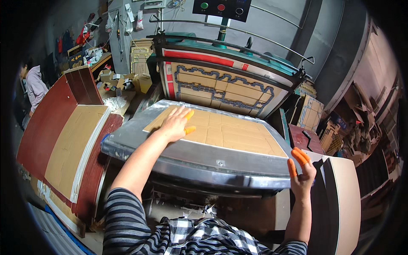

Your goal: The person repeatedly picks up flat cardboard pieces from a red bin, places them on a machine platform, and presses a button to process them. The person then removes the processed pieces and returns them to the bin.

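A brown cardboard sheet (223,129) lies on the metal platen (204,153) of a die-cutting press. My left hand (175,124) rests with fingers spread on the sheet's left part, orange finger cots on two of its digits. Near the platen's right front corner is my right hand (301,169), raised, with orange cots on its digits and nothing seen in it. Behind the sheet stands the tilted upper frame of the press, bearing a cutting die board (223,87) with dark blocks along its outline.
A stack of cardboard sheets (75,146) lies on a reddish board stand at left. Another stack (344,200) stands at right, near a dark red panel (304,138). A control box (221,9) hangs above the press. A person (35,84) is at far left.
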`<state>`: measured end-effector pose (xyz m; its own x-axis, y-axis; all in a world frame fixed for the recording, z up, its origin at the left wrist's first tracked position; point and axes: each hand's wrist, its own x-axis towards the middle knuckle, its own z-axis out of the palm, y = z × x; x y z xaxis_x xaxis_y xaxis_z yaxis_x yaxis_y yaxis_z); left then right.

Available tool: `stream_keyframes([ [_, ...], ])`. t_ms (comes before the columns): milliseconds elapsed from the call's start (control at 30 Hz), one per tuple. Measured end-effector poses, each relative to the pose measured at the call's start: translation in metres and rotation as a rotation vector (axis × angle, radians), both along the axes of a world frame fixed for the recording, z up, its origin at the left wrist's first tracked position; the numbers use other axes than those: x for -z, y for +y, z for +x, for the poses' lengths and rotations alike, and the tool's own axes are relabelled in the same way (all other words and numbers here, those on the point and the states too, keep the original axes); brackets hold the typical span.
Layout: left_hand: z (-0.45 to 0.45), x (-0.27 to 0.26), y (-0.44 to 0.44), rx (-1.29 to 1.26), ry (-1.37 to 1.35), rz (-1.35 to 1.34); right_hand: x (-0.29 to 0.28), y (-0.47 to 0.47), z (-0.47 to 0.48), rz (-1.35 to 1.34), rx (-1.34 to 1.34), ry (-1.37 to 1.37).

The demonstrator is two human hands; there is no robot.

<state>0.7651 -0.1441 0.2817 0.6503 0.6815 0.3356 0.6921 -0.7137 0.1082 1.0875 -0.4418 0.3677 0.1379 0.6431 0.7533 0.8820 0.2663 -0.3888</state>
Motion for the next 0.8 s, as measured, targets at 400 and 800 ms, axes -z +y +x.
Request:
stream_keyframes([
  [400, -0.086, 0.059, -0.117, 0.011, 0.484, -0.410, 0.119, -0.003, -0.001, -0.581, -0.124, 0.215],
  [800, -0.274, -0.044, -0.120, -0.024, 0.068, -0.001, 0.112, 0.041, -0.178, -0.572, -0.147, -0.443],
])
